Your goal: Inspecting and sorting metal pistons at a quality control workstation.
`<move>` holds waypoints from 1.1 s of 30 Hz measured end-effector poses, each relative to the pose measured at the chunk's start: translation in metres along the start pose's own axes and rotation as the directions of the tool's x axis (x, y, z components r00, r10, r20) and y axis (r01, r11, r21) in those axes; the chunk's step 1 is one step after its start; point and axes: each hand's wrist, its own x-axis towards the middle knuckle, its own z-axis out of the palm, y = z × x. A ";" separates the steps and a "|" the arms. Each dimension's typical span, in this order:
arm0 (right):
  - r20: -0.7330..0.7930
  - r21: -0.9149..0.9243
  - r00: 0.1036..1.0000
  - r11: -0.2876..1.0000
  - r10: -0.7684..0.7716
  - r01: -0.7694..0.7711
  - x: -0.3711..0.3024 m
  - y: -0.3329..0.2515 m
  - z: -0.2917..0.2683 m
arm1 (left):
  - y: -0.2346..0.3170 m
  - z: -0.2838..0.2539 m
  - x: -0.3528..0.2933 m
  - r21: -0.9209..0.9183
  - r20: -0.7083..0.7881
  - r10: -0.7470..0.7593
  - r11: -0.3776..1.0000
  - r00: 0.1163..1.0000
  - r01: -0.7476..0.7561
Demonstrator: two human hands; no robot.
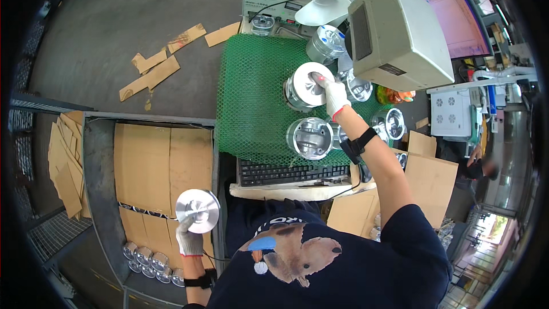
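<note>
In my gloved left hand [190, 240] is a shiny metal piston [200, 206], its round crown facing up, held at its near edge over the grey metal bin at my left. My gloved right hand [336, 96] grips another piston [307, 83] on the green mesh mat [251, 97], fingers at the hollow in its crown. The underside of that grip is hidden. Close by on the mat lie an open-sided piston [311, 138] toward me and an upright piston [326, 44] farther off. Another piston [355, 87] rests just right of my right hand.
The bin [103, 206] has cardboard sheets [143, 151] inside and several pistons [153, 262] at its near end. A keyboard [291, 173] sits before the mat. A beige box-shaped device [394, 28] and a monitor [452, 11] stand at the far right. Cardboard strips [151, 74] lie on the floor.
</note>
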 end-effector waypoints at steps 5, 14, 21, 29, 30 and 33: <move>0.015 -0.086 0.997 0.994 -0.072 0.073 -0.001 -0.011 0.003 | -0.015 0.004 -0.012 0.032 -0.045 0.000 0.999 0.999 0.001; 0.495 -0.830 0.641 -0.101 -0.586 0.549 -0.060 -0.066 0.043 | -0.036 -0.004 0.024 0.062 0.131 -0.133 0.990 0.982 0.126; 0.391 -0.905 0.712 -0.102 -0.583 0.413 -0.060 -0.045 0.059 | -0.027 0.010 0.015 0.119 0.073 -0.070 0.991 0.995 0.061; 0.443 -0.828 0.513 -0.116 -0.735 0.549 -0.132 -0.041 0.059 | 0.001 0.076 0.018 0.086 0.181 -0.068 0.995 0.981 0.053; 0.455 -0.797 0.487 -0.098 -0.746 0.596 -0.157 -0.032 0.056 | 0.004 0.082 0.017 0.014 0.226 -0.102 0.995 0.969 0.101; 0.437 -0.736 0.591 0.108 -0.678 0.668 -0.229 0.003 0.042 | 0.009 0.103 0.019 -0.059 0.295 -0.144 0.984 0.945 0.169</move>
